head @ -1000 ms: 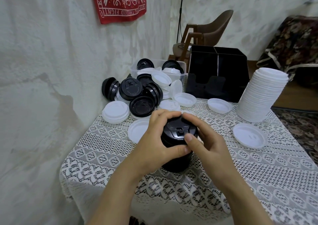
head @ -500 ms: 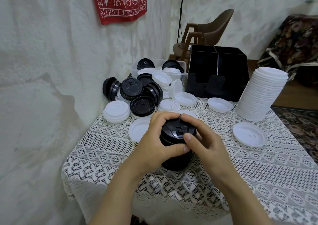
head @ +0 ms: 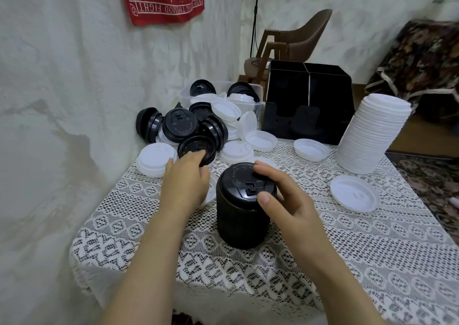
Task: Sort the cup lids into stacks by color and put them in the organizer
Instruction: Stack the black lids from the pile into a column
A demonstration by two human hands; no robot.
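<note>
Black stack: We find the stack of black plastic cup lids (head: 242,210) standing upright on the near middle of the white lace tablecloth (head: 347,262).
Right hand: The right hand (head: 288,200) sits over the top lid, thumb and fingers curled round its rim. We judge this a steadying hold.
Left hand: The left hand (head: 185,178) reaches forward with its fingers fairly straight. The tips rest on the near rim of a loose black lid (head: 196,148) lying flat, and we see no pinch or lift.
White stack: A tall, leaning stack of white plastic lids (head: 372,133) stands to the right.
Organizer: The black two-compartment plastic organizer (head: 308,96) sits at the far edge, just beside the white stack. We see no lids in it.
Unsorted: A mixed pile of black and white lids (head: 211,126) lies against the wall, with more in a clear plastic tub (head: 258,92). Single white lids (head: 354,193) lie scattered on the cloth.
Progress: We judge sorting well under way, with two colour stacks built. The pile, the tub, the strays and all loading of the organizer are left.
</note>
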